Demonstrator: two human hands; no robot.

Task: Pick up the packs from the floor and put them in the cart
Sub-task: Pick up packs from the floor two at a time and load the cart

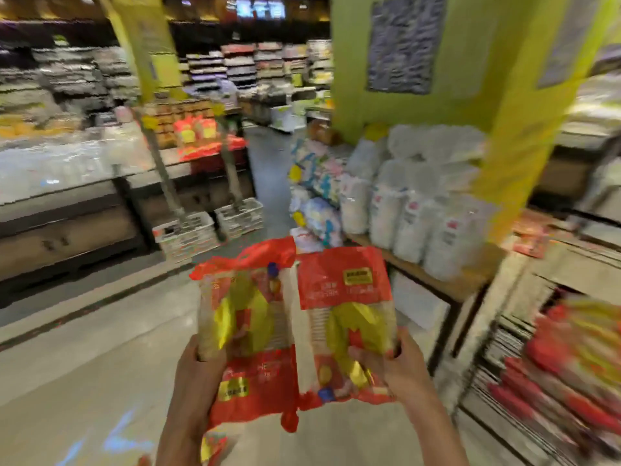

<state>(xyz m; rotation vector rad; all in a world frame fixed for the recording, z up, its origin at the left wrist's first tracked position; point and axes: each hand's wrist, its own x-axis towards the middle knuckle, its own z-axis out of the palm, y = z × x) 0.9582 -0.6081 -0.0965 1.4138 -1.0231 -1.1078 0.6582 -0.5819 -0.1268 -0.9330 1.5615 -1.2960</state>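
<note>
A: Starting from the left, what's being held?

B: The left hand [198, 375] is clamped on the left pack [247, 334], thumb on its front edge, fingers hidden behind. Just beside it, edges touching, the right pack [346, 317] sits in the closed right hand [391, 368], gripped at its lower corner. Both are up off the floor [84, 364], at chest level.

A: And the cart?

B: I can't pick it out; the picture is badly smeared. Something wire-like at the far right might be it, but I won't say so.

A: What might go wrong?

B: Slipping, I'd judge. The wrap looks like thin glossy plastic, clear in the middle with red bands at the ends and gold foil shapes inside. Each soft, pillowy pack hangs from one edge, so a quick swing could let one slide out or sag.

A: Anything else?

B: Bulky white bags on the low surface [433, 274] to the right stand close; a wide turn could brush them.
</note>
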